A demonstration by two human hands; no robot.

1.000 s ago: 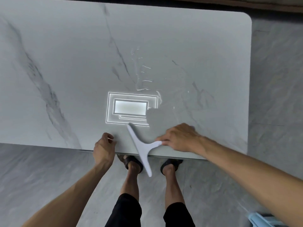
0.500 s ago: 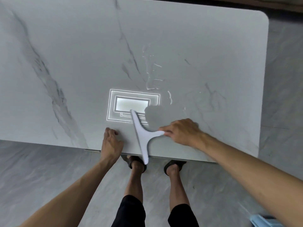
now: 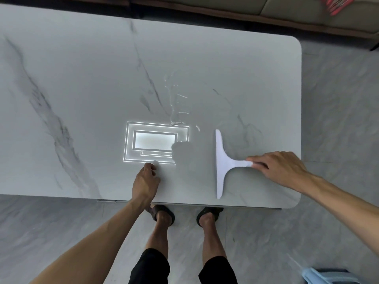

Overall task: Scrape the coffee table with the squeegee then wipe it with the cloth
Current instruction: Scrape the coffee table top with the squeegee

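A white T-shaped squeegee (image 3: 222,163) lies on the marble-patterned coffee table (image 3: 86,95), its blade running front to back near the right end. My right hand (image 3: 281,168) grips the end of its handle. My left hand (image 3: 145,182) rests on the table near the front edge, fingers curled and holding nothing. Thin streaks of water (image 3: 177,105) glint on the top beyond the squeegee. No cloth is in view.
A bright ceiling-light reflection (image 3: 155,141) shows at the table's middle front. A sofa (image 3: 266,9) stands behind the table with a red item (image 3: 336,4) on it. A light blue object (image 3: 326,276) sits on the floor at the lower right. My sandalled feet (image 3: 184,216) stand at the table's front edge.
My right hand has carried the squeegee rightward from the front edge overhang onto the table's right part, and its blade has straightened. My left hand slid slightly forward on the table.
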